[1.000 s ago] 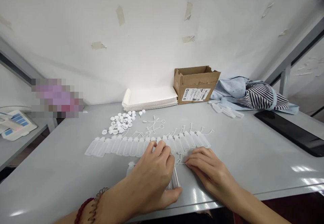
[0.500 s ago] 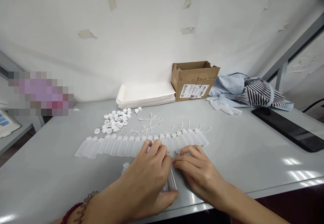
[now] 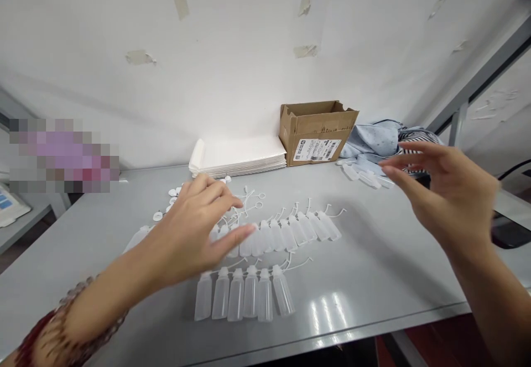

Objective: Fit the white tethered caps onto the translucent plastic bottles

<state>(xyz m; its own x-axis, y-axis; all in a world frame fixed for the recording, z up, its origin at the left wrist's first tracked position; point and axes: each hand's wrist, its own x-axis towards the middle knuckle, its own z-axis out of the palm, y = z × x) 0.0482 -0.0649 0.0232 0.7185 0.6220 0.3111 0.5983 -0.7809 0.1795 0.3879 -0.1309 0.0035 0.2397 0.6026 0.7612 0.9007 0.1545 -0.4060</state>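
Note:
A front row of several translucent plastic bottles lies on the grey table, necks pointing away from me, thin white strap pieces at their tops. Behind it runs a longer back row of similar bottles, partly covered by my left hand. That hand hovers above the rows, fingers apart and holding nothing. White caps show in part beyond it. My right hand is raised at the right, thumb and fingers apart with nothing between them. Beyond its fingertips lie a few loose bottles.
A stack of white envelopes and an open cardboard box stand against the wall. Light blue cloth and a striped cloth lie right of the box. A black phone-like object is partly behind my right arm.
Both hands have left the front bottles, uncovering that row. My left hand moved up and left over the back row; my right hand rose to the right towards the loose bottles.

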